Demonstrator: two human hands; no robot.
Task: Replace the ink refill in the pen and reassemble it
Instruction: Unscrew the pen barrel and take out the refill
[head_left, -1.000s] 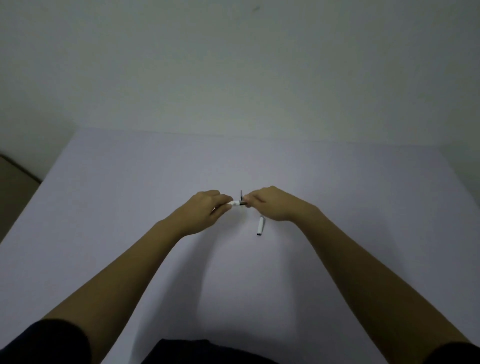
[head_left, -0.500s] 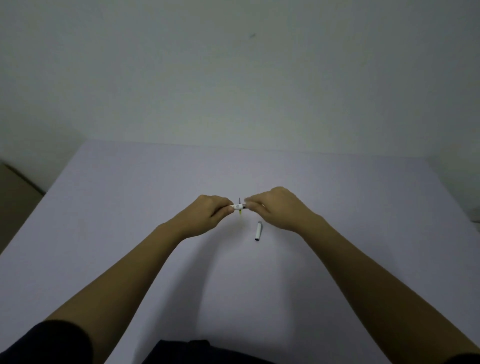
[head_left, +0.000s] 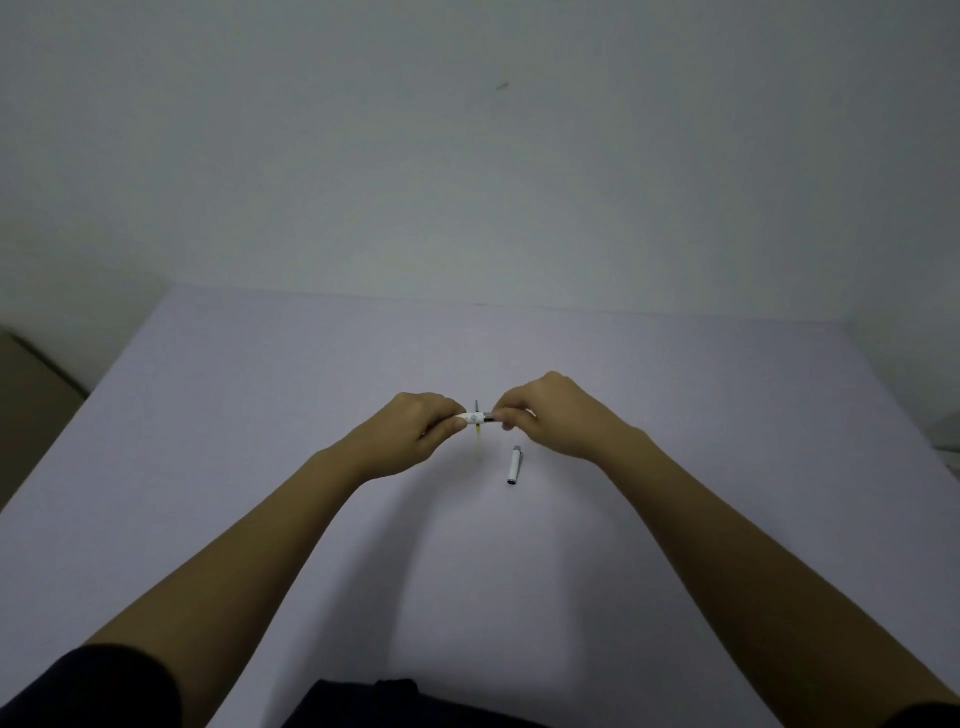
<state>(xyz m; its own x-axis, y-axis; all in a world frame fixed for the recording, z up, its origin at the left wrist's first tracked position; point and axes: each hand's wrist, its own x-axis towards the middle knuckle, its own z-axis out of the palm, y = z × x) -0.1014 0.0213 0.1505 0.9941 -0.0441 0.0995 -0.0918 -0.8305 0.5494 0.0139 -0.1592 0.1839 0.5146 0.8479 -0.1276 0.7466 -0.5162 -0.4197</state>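
Note:
Both my hands meet over the middle of the table, holding a pen (head_left: 477, 417) level between them. My left hand (head_left: 415, 434) pinches its white barrel end. My right hand (head_left: 550, 413) grips the dark section at the other end. A thin refill (head_left: 477, 441), dark at its far tip and yellowish nearer me, lies on the table beneath the pen, partly hidden by it. The white pen cap (head_left: 514, 465) lies on the table just below my right hand, untouched.
The pale lilac table (head_left: 260, 415) reaches a plain wall at the back. Its left edge drops to a brown floor (head_left: 31, 384). A bit of some pale object shows at the far right edge (head_left: 950, 452).
The hands stay joined on the pen; they have shifted only slightly as the camera tilted. The cap has not moved on the table.

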